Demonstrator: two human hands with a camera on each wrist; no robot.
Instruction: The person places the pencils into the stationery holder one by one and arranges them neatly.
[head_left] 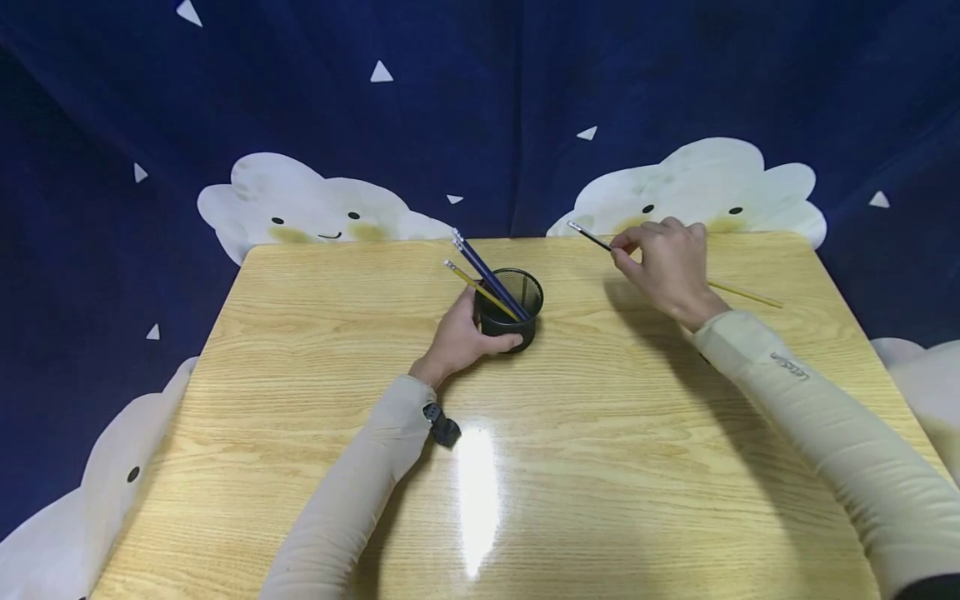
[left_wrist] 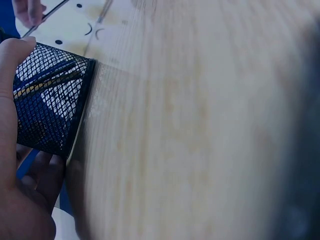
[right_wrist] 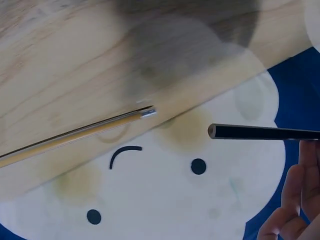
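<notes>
My left hand (head_left: pixel 459 337) grips a black mesh pencil cup (head_left: pixel 530 331) from its left side, thumb across the front. Dark blue pencils (head_left: pixel 480 265) and a yellow pencil (head_left: pixel 468 279) lean leftward in the cup. The mesh wall (left_wrist: pixel 47 102) shows close up in the left wrist view, with the fingers (left_wrist: pixel 50 180) round it. Off to the right, my right hand (head_left: pixel 670 262) pinches a dark pencil (head_left: pixel 592 237) above the table. Its eraser end points left toward the back. In the right wrist view, the pencil's blunt dark end (right_wrist: pixel 260 132) sticks out from the hand.
Another yellow pencil (head_left: pixel 746 293) lies on the wooden table (head_left: pixel 600 467), right of the right hand. Its metal-banded end (right_wrist: pixel 148 113) appears in the right wrist view. Behind the table hangs a dark blue curtain (head_left: pixel 450 108) printed with white clouds.
</notes>
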